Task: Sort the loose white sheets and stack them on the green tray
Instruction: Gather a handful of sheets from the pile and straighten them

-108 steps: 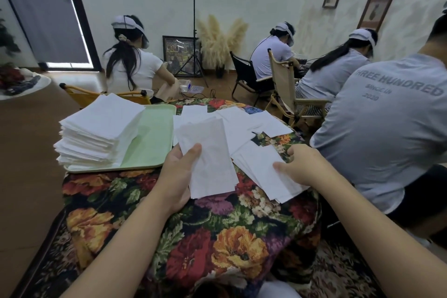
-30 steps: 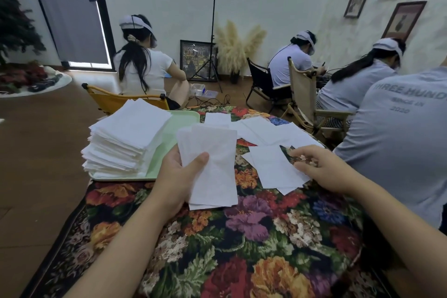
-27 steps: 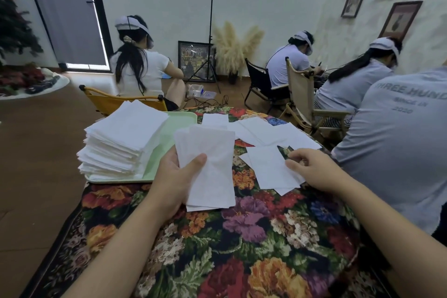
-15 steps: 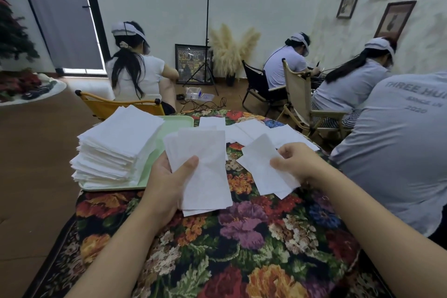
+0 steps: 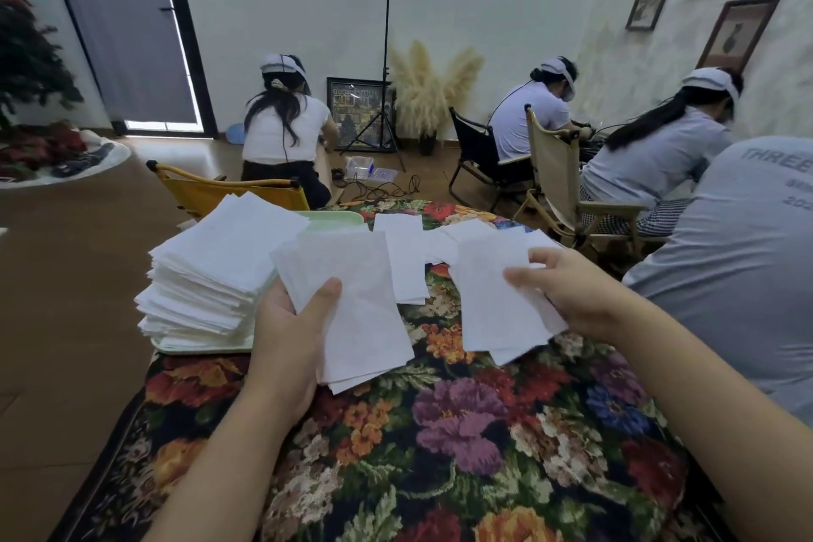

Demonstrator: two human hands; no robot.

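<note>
- Left hand [image 5: 290, 334] has its grip clamped on a small bundle of white sheets [image 5: 352, 308], thumb on top at about 7 o'clock of the bundle, fingers hidden underneath.
- Right hand [image 5: 567, 295] is pinching a single sheet [image 5: 497, 308] by its 3 o'clock edge, lifted just off the floral bench [image 5: 440, 431].
- More loose sheets [image 5: 409, 260] are fanned out at 12 o'clock, between the two hands and a bit further back.
- The green tray [image 5: 193, 345] sits at 10 o'clock with a tall stack [image 5: 211, 273] already on it, so I'd say the job's well along.
- Handling-wise: these look super light, thin and floppy, a bit see-through, so they'll droop and drift if you move fast.
- Best bet is probably pinching near an edge or corner and squaring the bundle against the palm before dropping it on the stack, which already looks slightly skewed.
</note>
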